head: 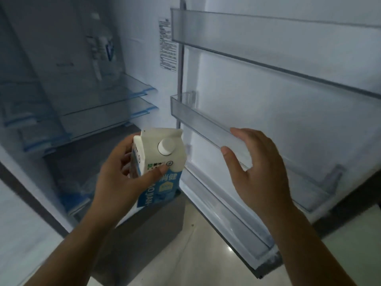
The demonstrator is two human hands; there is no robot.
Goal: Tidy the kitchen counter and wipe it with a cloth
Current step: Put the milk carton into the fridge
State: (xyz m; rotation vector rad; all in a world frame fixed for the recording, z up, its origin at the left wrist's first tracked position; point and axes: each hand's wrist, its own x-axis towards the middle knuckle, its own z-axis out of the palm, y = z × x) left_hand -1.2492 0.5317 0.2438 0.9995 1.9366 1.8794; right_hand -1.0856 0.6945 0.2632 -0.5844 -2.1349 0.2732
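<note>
Mid-tidying, by judgement: milk carton [158,164] clamped in left hand [115,178] fingers [158,170], beside the open fridge. Right hand [257,168] fingers spread, empty, at door shelf [206,124]. Stowing, wiping seemingly left; tabletop unseen.

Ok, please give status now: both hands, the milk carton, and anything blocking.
Left hand shut on milk carton, upright, cap on. Right hand open, empty, at middle door shelf. Fridge open; nothing seen blocking that shelf.

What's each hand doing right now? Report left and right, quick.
Left hand: closed in a grip on the milk carton.
Right hand: open, holding nothing, by the fridge door shelf.
</note>
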